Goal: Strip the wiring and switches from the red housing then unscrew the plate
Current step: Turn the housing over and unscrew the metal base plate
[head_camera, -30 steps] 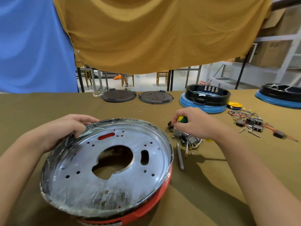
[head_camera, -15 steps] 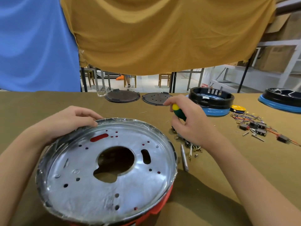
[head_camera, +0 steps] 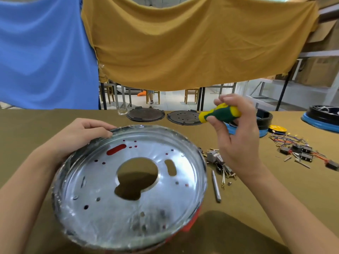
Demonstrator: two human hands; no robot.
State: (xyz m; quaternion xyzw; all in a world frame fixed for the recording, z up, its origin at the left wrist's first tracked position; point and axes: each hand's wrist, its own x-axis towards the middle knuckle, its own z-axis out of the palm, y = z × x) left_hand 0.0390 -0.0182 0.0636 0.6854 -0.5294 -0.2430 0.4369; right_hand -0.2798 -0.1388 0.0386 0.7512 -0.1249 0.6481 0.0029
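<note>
A round shiny metal plate (head_camera: pixel 113 213) with a keyhole-shaped centre hole fills the red housing (head_camera: pixel 190 221), whose rim shows only at the near right. My left hand (head_camera: pixel 82 134) grips the plate's far left edge. My right hand (head_camera: pixel 236 136) is raised above the table, shut on a green and yellow screwdriver handle (head_camera: pixel 220 113) that lies about level; its shaft is hidden behind my fingers. A small pile of stripped switches and wire ends (head_camera: pixel 219 165) lies just right of the housing, under my right hand.
A loose metal bit (head_camera: pixel 216 186) lies right of the housing. More wired switches (head_camera: pixel 300 151) are spread at the right. Two dark discs (head_camera: pixel 145 114) (head_camera: pixel 183 117), blue-and-black housings (head_camera: pixel 264 123) (head_camera: pixel 322 116) and a yellow reel (head_camera: pixel 278 129) stand along the far table edge.
My right hand picked the screwdriver up off the pile and lifted it up and back. The view tilted upward a little. My left hand stayed on the plate's edge.
</note>
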